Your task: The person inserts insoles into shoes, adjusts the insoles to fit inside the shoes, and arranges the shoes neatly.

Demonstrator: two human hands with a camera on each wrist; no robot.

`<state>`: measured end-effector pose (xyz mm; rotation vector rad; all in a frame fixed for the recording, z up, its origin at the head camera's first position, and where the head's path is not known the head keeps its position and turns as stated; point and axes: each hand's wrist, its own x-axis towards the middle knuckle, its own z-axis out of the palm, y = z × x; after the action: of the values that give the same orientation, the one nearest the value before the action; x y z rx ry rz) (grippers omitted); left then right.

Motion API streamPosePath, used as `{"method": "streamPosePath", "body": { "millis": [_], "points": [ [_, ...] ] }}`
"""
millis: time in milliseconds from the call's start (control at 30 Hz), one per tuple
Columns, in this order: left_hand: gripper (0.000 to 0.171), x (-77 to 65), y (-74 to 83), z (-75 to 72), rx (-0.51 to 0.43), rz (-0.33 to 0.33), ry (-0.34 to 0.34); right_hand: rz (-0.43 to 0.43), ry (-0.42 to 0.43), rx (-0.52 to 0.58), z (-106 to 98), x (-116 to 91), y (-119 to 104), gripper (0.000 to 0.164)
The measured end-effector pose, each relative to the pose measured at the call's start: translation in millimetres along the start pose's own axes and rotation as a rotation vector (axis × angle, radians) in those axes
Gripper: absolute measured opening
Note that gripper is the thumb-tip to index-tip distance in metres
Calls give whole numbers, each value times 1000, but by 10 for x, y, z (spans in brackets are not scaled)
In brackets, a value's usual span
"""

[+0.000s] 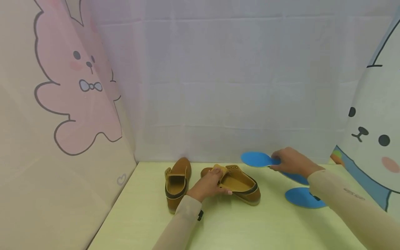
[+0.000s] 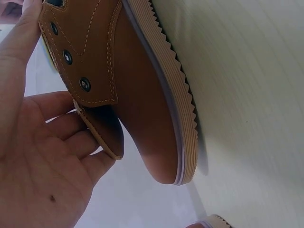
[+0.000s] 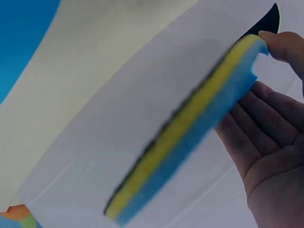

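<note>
A brown lace-up shoe [image 1: 250,196] without laces stands at an angle on the table, its tan inside showing. My left hand [image 1: 207,185] holds it at the opening. In the left wrist view the fingers lie behind the folded-out shoe tongue [image 2: 107,130], and the thumb reaches along the eyelet edge. Off to the right, my right hand [image 1: 290,161] pinches a blue insole [image 1: 256,159] near its middle, raised above the table. The right wrist view shows this insole edge-on, with a yellow layer [image 3: 190,118] and a dark underside; thumb and fingers grip its upper part.
The other brown shoe [image 1: 179,169] stands left of my left hand, toe toward the back. A second blue insole [image 1: 303,198] lies on the pale table [image 1: 237,229] below my right forearm. Behind the table hangs a white cloth [image 1: 225,86], with cartoon-printed cloths at both sides.
</note>
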<state>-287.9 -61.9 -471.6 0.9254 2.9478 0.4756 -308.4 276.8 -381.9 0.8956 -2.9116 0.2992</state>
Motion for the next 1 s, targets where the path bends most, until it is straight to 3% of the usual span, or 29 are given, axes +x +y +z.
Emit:
{"method": "streamPosePath", "body": {
  "millis": [233,567,733,1000],
  "points": [
    [88,-18,22,-5,15,-7,2,-69,-8,13,-77,34,-247,29],
    [93,-26,18,9,17,-28,-19,-32,-72,9,-130,37,-557,25],
    [93,-27,25,-3,5,-33,-26,-48,-92,23,-152,38,-726,8],
    [97,-21,26,-6,-3,-50,-28,-77,-88,-19,-135,53,-922,15]
  ]
}}
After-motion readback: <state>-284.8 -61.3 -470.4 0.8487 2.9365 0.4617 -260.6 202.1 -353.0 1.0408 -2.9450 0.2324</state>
